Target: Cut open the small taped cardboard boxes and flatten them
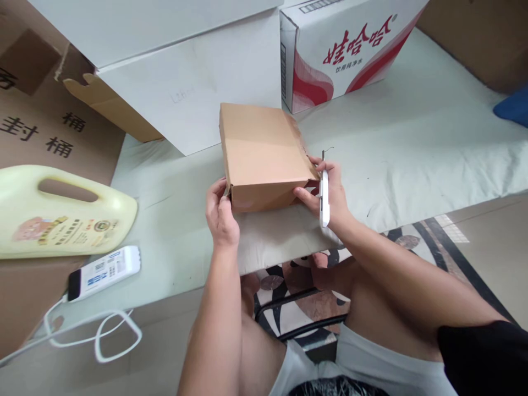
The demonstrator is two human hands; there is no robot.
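A brown cardboard box (262,146) rests on the cloth-covered surface in front of me, its flat top facing up. My left hand (221,214) is closed on the box's near left corner, thumb in front and fingers at the side. At the near right corner is my right hand (330,190), thumb and fingers against the cardboard. That hand also holds a white utility knife (324,201), its thin metal blade pointing away from me. Part of the right fingers is hidden behind the knife and the box.
Behind the box stand a large white carton (193,88) and a red-and-white water carton (346,55). To the left are a pale yellow jug (103,212), a white device with a cable (105,272) and brown cartons (45,115). Something blue (513,107) lies far right.
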